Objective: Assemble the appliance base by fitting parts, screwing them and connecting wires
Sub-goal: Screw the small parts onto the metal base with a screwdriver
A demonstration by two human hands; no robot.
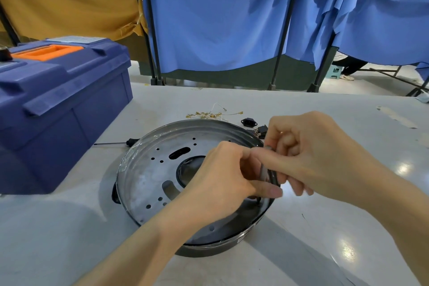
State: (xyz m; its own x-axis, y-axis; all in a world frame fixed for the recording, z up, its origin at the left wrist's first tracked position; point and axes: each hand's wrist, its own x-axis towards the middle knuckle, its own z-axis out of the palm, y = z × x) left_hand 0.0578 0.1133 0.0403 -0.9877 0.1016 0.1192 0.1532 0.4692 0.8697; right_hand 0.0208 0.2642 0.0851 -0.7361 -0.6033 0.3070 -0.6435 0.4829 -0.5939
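At the centre of the surface [69,239], head view: the round base [157,169] lies flat, so both hands can work at its 4 o'clock rim. The right hand [308,153] grips a screwdriver [264,168] upright. The left hand [222,181] pinches its shaft, probably to steady the tip. Base: a dark, shiny-rimmed dish, its floor pierced by holes, slots and a central opening. Wires [209,115] wait at 12 o'clock.

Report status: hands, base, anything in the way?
Right hand grips screwdriver, tip down inside base near its right rim. Left hand pinches the shaft. Base flat on table. Loose wires behind, not obstructing.
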